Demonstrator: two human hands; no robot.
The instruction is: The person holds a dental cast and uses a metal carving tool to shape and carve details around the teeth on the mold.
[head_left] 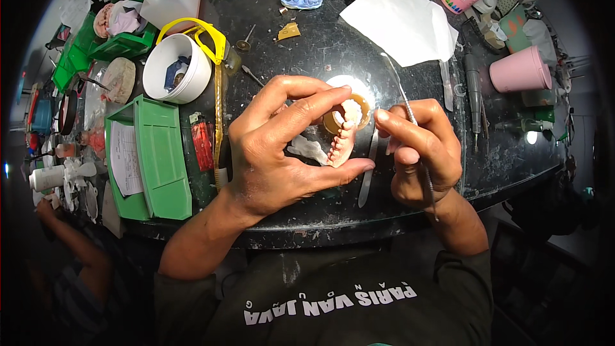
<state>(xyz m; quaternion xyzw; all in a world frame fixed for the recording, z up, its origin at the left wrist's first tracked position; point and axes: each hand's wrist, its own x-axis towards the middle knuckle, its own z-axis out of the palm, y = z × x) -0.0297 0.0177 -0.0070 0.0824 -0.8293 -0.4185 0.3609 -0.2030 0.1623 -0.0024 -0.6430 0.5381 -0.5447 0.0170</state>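
My left hand point(272, 141) grips a pink and white dental arch point(343, 142) with a row of teeth, its thumb at the lower end and fingertips at the upper end. Closed around a thin metal dental carver point(398, 80) is my right hand point(428, 150); the tool's slender tip points up and away, apart from the arch. Partly hidden behind the arch is a brightly lit amber ring point(367, 107). A whitish lump point(307, 148) lies beside the left fingers. Between my hands a flat metal spatula point(367, 187) rests on the table.
At left stand a green bin point(168, 173), a white tub point(152, 72) and yellow-framed glasses point(218, 41). A white sheet point(400, 22) lies farther back. To the right are a grey handpiece point(473, 90) and a pink cup point(520, 69). Another person's arm point(80, 243) shows lower left.
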